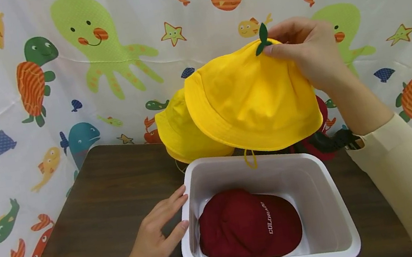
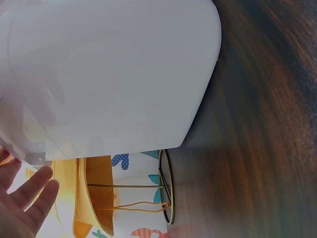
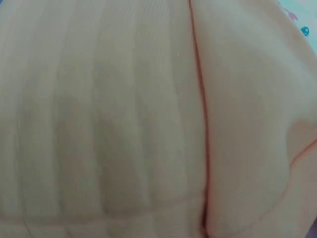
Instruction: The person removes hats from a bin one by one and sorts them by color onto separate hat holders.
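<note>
My right hand pinches a yellow bucket hat near its crown, beside a green leaf ornament. The hat hangs tilted above the back of a pale plastic bin, with a thin yellow strap dangling below its brim. Inside the bin lies a dark red cap lettered COLORADO. With fingers fairly straight, my left hand touches the bin's left rim; in the left wrist view its fingers show by the bin's edge. Only pale ribbed cloth fills most of the right wrist view.
Another yellow hat is behind the bin, on a wire stand. Red and black items, partly hidden, are at the back right. The dark wooden table ends at a curtain printed with sea animals.
</note>
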Demonstrator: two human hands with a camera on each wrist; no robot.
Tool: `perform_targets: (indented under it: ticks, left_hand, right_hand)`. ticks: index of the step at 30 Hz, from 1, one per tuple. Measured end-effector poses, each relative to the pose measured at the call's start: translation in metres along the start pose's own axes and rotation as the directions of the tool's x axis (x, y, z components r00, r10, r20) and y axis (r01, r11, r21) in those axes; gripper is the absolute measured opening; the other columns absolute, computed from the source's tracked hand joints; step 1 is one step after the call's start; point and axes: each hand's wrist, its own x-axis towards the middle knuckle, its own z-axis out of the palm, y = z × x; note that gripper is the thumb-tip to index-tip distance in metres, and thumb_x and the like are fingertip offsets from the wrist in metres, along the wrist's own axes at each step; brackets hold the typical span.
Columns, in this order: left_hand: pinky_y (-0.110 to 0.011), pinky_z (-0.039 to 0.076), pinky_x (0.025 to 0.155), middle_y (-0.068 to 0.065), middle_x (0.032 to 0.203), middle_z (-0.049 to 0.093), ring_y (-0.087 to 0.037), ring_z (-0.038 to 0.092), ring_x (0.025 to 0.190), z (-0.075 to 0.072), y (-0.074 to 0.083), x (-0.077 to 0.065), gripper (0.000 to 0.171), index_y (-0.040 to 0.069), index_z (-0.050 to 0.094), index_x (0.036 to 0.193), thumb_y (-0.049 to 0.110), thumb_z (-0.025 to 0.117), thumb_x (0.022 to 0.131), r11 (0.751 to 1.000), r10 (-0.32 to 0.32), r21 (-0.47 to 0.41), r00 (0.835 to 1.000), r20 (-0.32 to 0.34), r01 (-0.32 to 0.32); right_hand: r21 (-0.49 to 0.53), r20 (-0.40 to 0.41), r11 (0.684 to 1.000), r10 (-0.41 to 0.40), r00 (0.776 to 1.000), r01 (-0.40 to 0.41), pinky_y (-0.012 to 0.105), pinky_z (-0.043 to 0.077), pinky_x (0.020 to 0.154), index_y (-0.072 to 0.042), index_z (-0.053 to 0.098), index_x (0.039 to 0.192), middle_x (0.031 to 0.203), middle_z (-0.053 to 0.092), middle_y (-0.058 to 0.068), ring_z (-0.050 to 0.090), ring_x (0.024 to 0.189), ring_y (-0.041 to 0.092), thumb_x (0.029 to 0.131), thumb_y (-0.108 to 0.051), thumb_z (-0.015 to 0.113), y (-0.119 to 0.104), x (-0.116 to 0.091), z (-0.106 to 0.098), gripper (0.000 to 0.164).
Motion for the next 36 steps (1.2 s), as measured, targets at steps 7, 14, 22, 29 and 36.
perform_targets:
  ticks: [7, 14, 22, 29, 36]
  left_hand:
    - [-0.022, 0.041, 0.113, -0.020, 0.147, 0.060, -0.022, 0.063, 0.126, 0.000, 0.001, -0.001, 0.050, -0.001, 0.065, 0.139, 0.008, 0.074, 0.091, 1.000, -0.004, 0.001, 1.000, 0.000, 0.004]
    - [-0.022, 0.041, 0.113, -0.020, 0.147, 0.060, -0.022, 0.062, 0.127, 0.000, 0.001, -0.001, 0.049, -0.001, 0.065, 0.139, 0.009, 0.074, 0.092, 1.000, -0.006, -0.001, 1.000, -0.003, 0.006]
    - [-0.022, 0.041, 0.113, -0.020, 0.146, 0.061, -0.021, 0.063, 0.127, 0.000, 0.001, -0.001, 0.045, -0.001, 0.066, 0.138, 0.017, 0.072, 0.097, 1.000, -0.004, -0.001, 1.000, -0.008, 0.004]
    - [-0.021, 0.041, 0.112, -0.020, 0.146, 0.061, -0.021, 0.062, 0.127, 0.001, 0.000, -0.002, 0.045, -0.001, 0.065, 0.138, 0.018, 0.071, 0.098, 1.000, -0.001, 0.003, 1.000, -0.012, 0.002]
    - [-0.021, 0.041, 0.112, -0.019, 0.147, 0.060, -0.020, 0.062, 0.127, 0.002, -0.001, -0.002, 0.046, 0.000, 0.065, 0.139, 0.016, 0.072, 0.097, 1.000, -0.008, 0.009, 1.000, -0.005, 0.008]
  right_hand:
    - [0.043, -0.037, 0.999, -0.010, 0.999, 0.012, 0.025, 0.060, 0.082, 0.005, 0.078, 0.102, 0.098, 0.073, 0.015, 0.069, 0.087, 0.028, 0.086, 0.005, 0.081, 0.002, 0.016, 0.004, 0.016]
    - [0.084, -0.093, 0.996, -0.032, 0.995, 0.040, 0.026, 0.059, 0.084, 0.005, 0.078, 0.101, 0.095, 0.073, 0.014, 0.068, 0.089, 0.028, 0.087, 0.005, 0.080, 0.007, 0.030, 0.010, 0.015]
    - [0.094, -0.203, 0.994, -0.036, 0.979, 0.056, 0.027, 0.057, 0.087, 0.001, 0.080, 0.100, 0.093, 0.072, 0.010, 0.067, 0.090, 0.024, 0.086, 0.006, 0.081, 0.017, 0.045, 0.019, 0.014]
    - [0.119, -0.231, 0.991, -0.031, 0.972, 0.060, 0.028, 0.057, 0.086, 0.001, 0.079, 0.100, 0.093, 0.072, 0.008, 0.067, 0.089, 0.022, 0.086, 0.007, 0.080, 0.034, 0.054, 0.034, 0.015]
    - [0.075, -0.227, 0.996, -0.036, 0.973, 0.054, 0.027, 0.056, 0.085, -0.001, 0.081, 0.099, 0.093, 0.072, 0.006, 0.066, 0.087, 0.021, 0.087, 0.003, 0.082, 0.048, 0.055, 0.053, 0.013]
